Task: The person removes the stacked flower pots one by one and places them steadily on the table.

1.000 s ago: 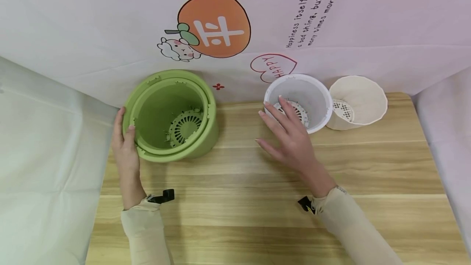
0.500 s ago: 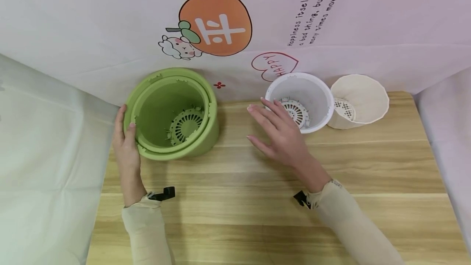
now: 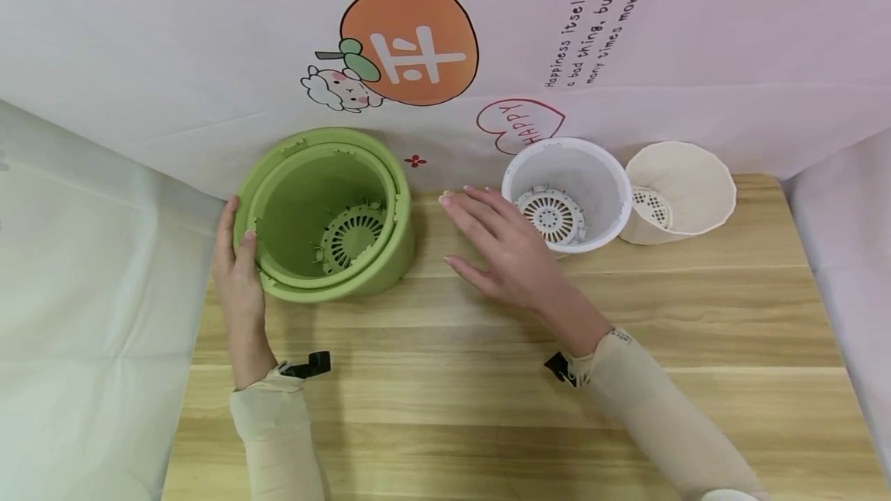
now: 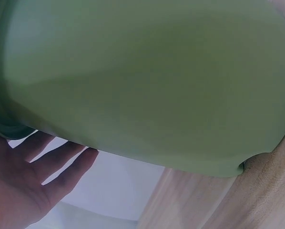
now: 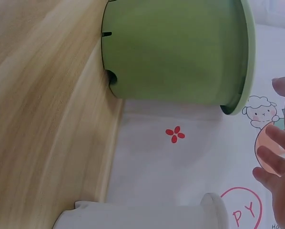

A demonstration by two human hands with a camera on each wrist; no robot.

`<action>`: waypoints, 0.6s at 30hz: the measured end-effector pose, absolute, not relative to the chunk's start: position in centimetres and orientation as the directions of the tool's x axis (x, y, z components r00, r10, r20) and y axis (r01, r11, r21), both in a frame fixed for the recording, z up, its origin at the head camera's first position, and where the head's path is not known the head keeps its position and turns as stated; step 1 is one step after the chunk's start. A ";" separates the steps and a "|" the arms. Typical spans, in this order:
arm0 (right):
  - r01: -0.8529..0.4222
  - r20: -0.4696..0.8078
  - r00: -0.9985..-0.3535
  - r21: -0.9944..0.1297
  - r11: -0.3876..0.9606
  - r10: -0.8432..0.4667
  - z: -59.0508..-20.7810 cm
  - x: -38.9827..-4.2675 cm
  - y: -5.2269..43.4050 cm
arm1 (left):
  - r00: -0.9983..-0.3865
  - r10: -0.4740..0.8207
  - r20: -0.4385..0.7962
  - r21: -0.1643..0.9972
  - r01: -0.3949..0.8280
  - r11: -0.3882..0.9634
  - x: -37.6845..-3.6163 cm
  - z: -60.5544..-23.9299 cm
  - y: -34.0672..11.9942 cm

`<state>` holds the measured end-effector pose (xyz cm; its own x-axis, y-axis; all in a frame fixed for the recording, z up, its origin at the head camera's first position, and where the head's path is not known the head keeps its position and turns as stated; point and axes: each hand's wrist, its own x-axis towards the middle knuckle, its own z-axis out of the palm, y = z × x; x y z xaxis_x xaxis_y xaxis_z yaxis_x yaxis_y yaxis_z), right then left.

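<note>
A large green flower pot (image 3: 398, 246) stands at the left with a smaller green flower pot (image 3: 292, 207) nested in it. My left hand (image 3: 238, 277) holds the large pot's left rim, thumb on top; in the left wrist view its fingers (image 4: 61, 162) lie against the outer wall below the rim. My right hand (image 3: 511, 253) hovers between the green pots and a white flower pot (image 3: 600, 199), fingers spread and holding nothing. The right wrist view shows those fingers (image 5: 276, 160) apart from the green wall.
Beside the white pot, on its right, is a cream flower pot (image 3: 699, 184) with a gridded bottom. All the pots stand along the back edge of the wooden table (image 3: 431, 393), in front of a printed cloth (image 3: 230, 37). Another pale cloth (image 3: 69, 315) hangs at the left.
My right hand has moved left, from over the white pot toward the green pots, uncovering the white pot's slotted bottom. My left hand stays on the green rim.
</note>
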<state>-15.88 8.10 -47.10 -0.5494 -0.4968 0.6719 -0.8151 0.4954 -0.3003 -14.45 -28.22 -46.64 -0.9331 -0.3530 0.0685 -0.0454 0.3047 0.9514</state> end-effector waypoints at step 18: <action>-0.835 0.593 -0.541 -0.295 0.465 -0.597 -46.0 -16.9 6.4 | -0.938 -0.338 0.077 0.952 -0.032 0.305 -14.5 -46.7 -28.4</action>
